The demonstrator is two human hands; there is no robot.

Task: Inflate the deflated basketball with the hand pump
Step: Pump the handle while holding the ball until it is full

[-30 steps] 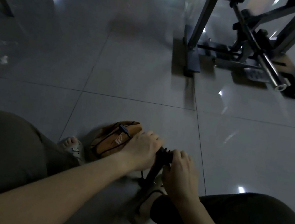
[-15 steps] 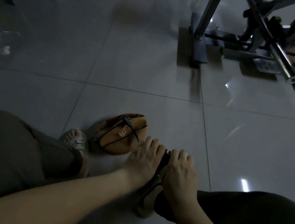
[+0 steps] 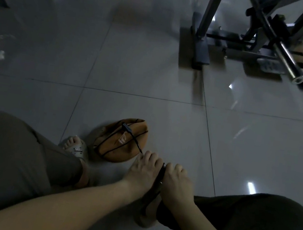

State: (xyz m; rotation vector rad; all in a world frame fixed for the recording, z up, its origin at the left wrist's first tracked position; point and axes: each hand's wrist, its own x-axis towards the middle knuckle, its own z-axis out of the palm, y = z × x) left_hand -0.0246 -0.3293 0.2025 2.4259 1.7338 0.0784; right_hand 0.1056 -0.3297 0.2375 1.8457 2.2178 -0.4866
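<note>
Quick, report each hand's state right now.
Left hand: closed, fingers curled over the pump handle.
Right hand: closed, gripping the same pump handle.

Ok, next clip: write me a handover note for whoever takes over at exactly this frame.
Left hand: fingers curled over the left end of the pump handle.
Right hand: grips the right end of the handle.
Pump: between the hands, mostly hidden by them.
Ball: on the floor just ahead of the left hand, collapsed flat.
Hose: lies across the ball, its end on the ball's top. The dim light hides whether it is seated in the valve.
Done: pump apparently hooked up and both hands on it.
Left: the ball is flat, so keep pumping until it is round, then unhook the hose.
</note>
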